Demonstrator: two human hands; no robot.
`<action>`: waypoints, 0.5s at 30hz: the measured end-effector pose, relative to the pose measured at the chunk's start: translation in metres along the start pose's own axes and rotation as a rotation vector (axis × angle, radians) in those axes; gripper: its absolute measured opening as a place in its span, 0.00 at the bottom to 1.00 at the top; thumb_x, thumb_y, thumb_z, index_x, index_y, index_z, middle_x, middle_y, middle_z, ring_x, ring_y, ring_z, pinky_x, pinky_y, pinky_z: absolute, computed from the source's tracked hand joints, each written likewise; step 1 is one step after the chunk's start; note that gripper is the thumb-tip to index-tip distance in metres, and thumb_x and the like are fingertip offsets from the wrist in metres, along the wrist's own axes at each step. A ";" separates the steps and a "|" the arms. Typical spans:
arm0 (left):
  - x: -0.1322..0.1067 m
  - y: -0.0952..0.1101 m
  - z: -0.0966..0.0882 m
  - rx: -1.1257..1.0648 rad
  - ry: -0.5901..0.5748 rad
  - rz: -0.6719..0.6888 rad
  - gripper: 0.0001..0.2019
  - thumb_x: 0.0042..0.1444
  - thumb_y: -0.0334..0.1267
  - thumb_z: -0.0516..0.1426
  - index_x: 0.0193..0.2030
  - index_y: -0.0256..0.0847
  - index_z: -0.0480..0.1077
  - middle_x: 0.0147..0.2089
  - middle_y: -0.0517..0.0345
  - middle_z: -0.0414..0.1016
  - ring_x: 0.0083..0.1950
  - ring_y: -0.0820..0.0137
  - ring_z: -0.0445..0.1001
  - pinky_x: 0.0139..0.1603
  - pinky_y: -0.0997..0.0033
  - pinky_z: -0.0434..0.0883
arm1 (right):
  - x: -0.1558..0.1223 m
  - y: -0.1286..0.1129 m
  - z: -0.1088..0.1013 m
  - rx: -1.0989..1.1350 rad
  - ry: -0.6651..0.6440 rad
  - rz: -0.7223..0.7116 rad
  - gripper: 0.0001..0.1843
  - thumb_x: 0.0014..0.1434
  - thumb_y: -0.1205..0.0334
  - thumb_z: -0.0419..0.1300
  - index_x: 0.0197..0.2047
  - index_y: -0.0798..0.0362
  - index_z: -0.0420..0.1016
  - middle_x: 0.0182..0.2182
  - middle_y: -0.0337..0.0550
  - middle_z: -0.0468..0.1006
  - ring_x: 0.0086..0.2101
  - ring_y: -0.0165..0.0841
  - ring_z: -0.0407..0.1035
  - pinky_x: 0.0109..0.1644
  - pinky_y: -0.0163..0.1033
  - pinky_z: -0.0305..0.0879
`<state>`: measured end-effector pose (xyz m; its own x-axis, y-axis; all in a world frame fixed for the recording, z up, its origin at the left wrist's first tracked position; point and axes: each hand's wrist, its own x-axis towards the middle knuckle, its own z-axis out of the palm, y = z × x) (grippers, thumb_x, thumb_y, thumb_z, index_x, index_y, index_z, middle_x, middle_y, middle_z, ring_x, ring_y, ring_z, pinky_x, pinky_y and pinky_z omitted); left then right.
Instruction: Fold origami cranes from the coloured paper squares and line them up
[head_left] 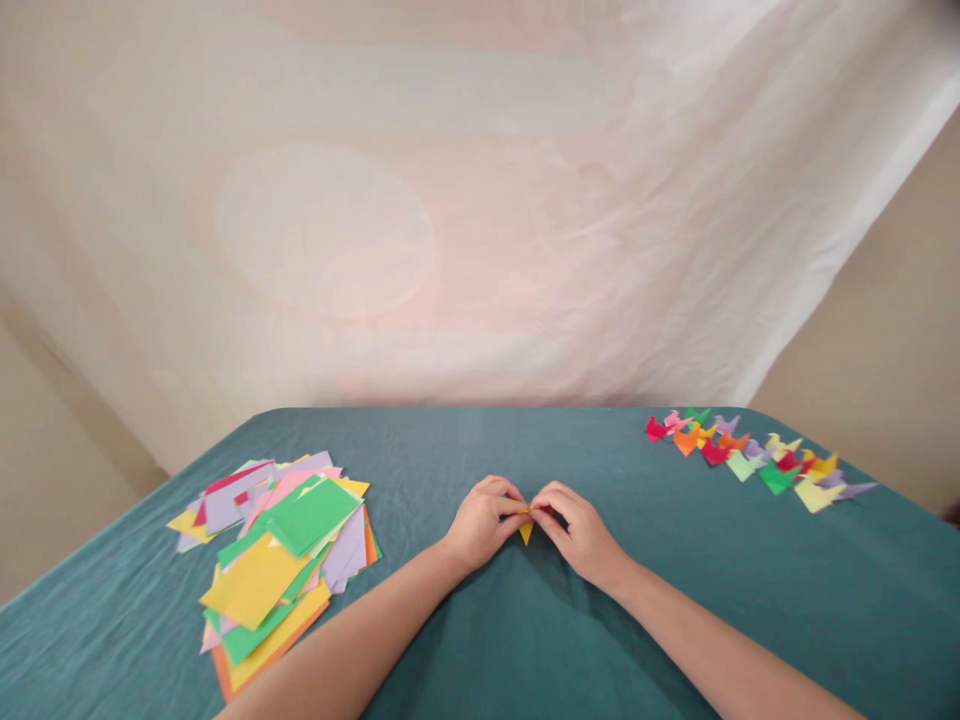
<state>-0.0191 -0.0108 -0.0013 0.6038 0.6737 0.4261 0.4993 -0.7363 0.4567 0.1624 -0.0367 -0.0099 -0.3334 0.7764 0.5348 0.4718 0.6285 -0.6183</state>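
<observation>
A small folded piece of yellow-orange paper (pixel 527 533) is held between my two hands, its pointed end hanging downward. My left hand (pixel 487 520) pinches it from the left with thumb and fingertips. From the right, my right hand (pixel 576 535) grips the same paper in a pinch, the fingertips of both hands nearly meeting. The fingers hide the upper part of the paper, so its full shape cannot be made out.
A loose heap of coloured paper sheets (pixel 315 515) lies on the left of the green-covered table (pixel 420 450). Folded paper birds (pixel 780 478) in several colours stand in rows at the far right. A pale cloth (pixel 480 250) hangs behind the table.
</observation>
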 end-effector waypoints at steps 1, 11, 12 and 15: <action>0.000 0.000 0.000 -0.009 -0.001 0.000 0.10 0.59 0.39 0.53 0.36 0.45 0.76 0.36 0.57 0.74 0.41 0.69 0.69 0.46 0.68 0.65 | 0.000 0.000 0.000 0.007 0.000 0.008 0.07 0.61 0.63 0.51 0.34 0.51 0.69 0.30 0.42 0.69 0.33 0.33 0.66 0.38 0.37 0.64; 0.002 0.002 -0.001 -0.101 0.008 0.005 0.10 0.59 0.39 0.53 0.34 0.44 0.76 0.34 0.59 0.77 0.39 0.70 0.71 0.47 0.68 0.65 | 0.002 -0.005 -0.003 0.052 0.002 0.059 0.08 0.61 0.62 0.51 0.33 0.52 0.69 0.30 0.41 0.69 0.31 0.32 0.65 0.36 0.36 0.62; 0.003 0.002 -0.001 -0.105 0.008 0.002 0.10 0.59 0.39 0.53 0.34 0.44 0.76 0.34 0.59 0.77 0.39 0.70 0.71 0.47 0.68 0.65 | 0.002 -0.005 -0.003 0.056 0.004 0.065 0.08 0.61 0.62 0.51 0.33 0.52 0.69 0.29 0.41 0.69 0.31 0.31 0.65 0.36 0.35 0.62; 0.002 0.002 -0.001 -0.120 0.012 -0.010 0.10 0.59 0.39 0.54 0.33 0.43 0.76 0.34 0.59 0.77 0.39 0.71 0.71 0.47 0.68 0.65 | 0.002 -0.006 -0.004 0.066 0.009 0.079 0.08 0.61 0.62 0.51 0.33 0.52 0.69 0.29 0.41 0.69 0.30 0.31 0.65 0.36 0.35 0.62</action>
<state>-0.0175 -0.0102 0.0013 0.5916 0.6819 0.4301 0.4267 -0.7174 0.5506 0.1619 -0.0387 -0.0030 -0.2894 0.8235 0.4880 0.4417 0.5672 -0.6951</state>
